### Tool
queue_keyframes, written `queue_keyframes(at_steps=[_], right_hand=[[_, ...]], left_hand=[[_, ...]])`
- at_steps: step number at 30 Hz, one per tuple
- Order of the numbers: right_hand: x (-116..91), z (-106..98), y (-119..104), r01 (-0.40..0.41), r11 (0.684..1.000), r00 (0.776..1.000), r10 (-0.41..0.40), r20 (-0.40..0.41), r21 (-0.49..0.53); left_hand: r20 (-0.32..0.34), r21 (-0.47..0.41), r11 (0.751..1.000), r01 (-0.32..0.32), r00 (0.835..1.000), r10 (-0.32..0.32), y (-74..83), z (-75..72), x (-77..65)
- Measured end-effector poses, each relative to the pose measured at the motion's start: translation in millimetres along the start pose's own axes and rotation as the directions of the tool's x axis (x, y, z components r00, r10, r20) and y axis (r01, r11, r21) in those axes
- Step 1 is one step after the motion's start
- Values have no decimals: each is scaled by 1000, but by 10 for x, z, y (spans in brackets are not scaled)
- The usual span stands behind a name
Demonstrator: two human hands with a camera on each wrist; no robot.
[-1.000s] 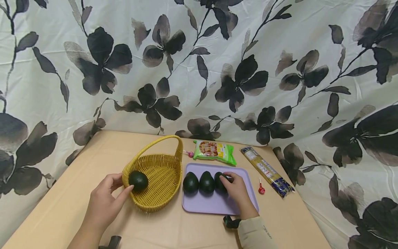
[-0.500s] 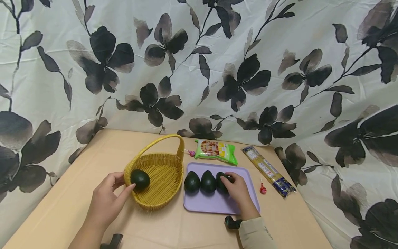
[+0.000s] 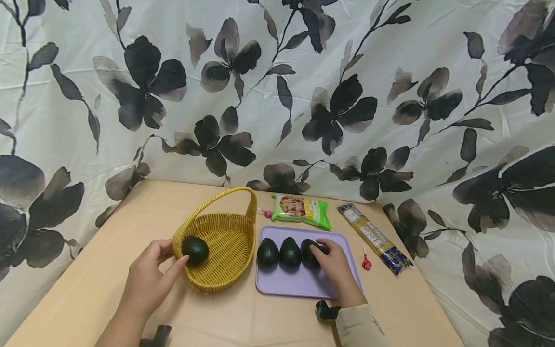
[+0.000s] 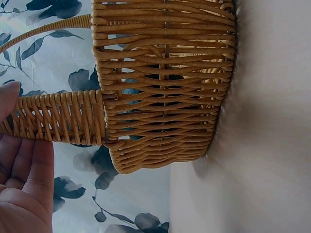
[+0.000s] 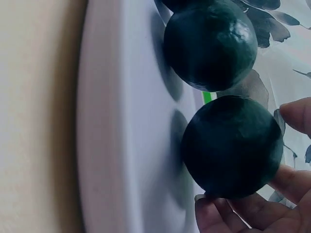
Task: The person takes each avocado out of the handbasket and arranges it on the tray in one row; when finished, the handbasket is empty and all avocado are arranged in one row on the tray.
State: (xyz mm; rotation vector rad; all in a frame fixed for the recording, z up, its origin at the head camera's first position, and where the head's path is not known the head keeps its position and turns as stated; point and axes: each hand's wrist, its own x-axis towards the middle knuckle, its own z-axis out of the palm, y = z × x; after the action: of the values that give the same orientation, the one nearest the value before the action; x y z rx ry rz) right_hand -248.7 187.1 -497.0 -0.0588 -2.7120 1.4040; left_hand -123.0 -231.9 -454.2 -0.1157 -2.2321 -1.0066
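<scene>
A yellow woven basket (image 3: 221, 250) with a tall arched handle stands left of centre, a dark green avocado (image 3: 195, 250) inside by its left rim. My left hand (image 3: 149, 277) holds the base of the handle (image 4: 63, 119), thumb on one side and fingers on the other. On a lilac tray (image 3: 295, 286) three more avocados sit in a row: a left one (image 3: 267, 253), a middle one (image 3: 290, 253) and a right one (image 5: 232, 146). My right hand (image 3: 336, 265) has thumb and fingers around the right avocado, partly covering it in the head view.
Behind the tray lies a green snack packet (image 3: 300, 210) beside a pink lollipop (image 3: 267, 213). A long blue-and-gold packet (image 3: 375, 238) and a red lollipop (image 3: 366, 263) lie to the right. A floral cloth (image 3: 277, 96) hangs at the table's back.
My right hand has shifted slightly to the right over the right avocado. The left hand, basket and tray keep their places, apart from a small shift of the head view.
</scene>
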Motion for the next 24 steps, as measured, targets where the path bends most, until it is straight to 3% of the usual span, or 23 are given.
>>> queue_keyframes(at_steps=[9,24], right_hand=[[-17,-59,-85,6,1000,1000,-6,-15,11],[-72,-155,-486,123,992,992,-124,32,28]], left_hand=[[5,6,1000,3,1000,-3,17,-10,4],[0,15,1000,5,1000,-5,-14,2,-3]])
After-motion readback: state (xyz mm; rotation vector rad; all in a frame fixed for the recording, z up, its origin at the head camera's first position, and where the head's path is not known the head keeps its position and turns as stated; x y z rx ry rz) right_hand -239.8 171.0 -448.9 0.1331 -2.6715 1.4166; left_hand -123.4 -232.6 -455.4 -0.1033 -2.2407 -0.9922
